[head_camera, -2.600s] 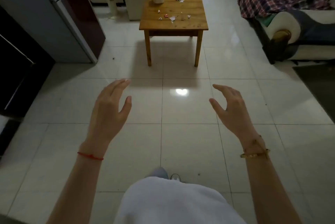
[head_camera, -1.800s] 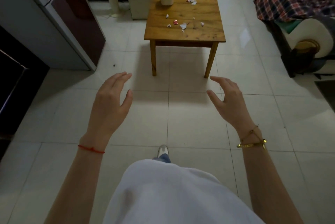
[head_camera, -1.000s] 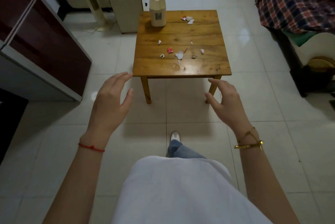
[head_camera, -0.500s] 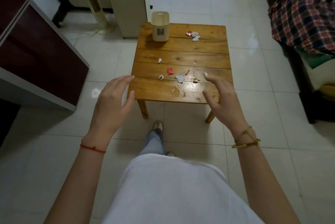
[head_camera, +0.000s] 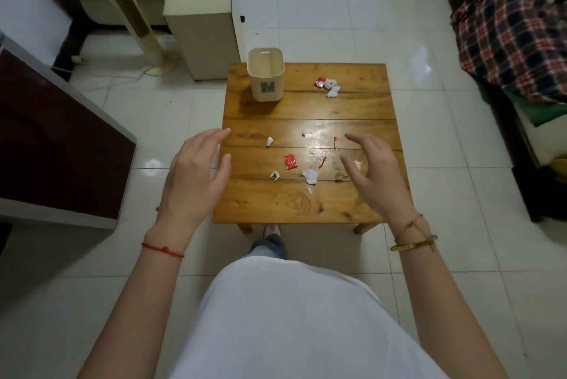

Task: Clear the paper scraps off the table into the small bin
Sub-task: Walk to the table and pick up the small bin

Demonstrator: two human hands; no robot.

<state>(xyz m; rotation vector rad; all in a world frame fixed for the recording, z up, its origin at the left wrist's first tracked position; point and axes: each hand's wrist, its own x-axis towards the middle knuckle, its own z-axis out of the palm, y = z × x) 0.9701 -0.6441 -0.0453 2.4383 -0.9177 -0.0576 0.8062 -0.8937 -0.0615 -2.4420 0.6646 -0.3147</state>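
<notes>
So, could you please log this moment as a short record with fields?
table: wooden table, low, square
bin: small bin upright at far left corner, looks empty
scraps: paper scraps loose mid-table; another cluster right of the bin
left hand: open, empty, at the left edge
right hand: open, empty, over the right-side scraps
progress: nothing binned yet

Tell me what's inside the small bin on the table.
The small bin stands upright at the table's far left corner. Its open top shows bare inner walls and no scraps. The bottom is hidden behind the near wall, so anything lying there cannot be seen.
</notes>
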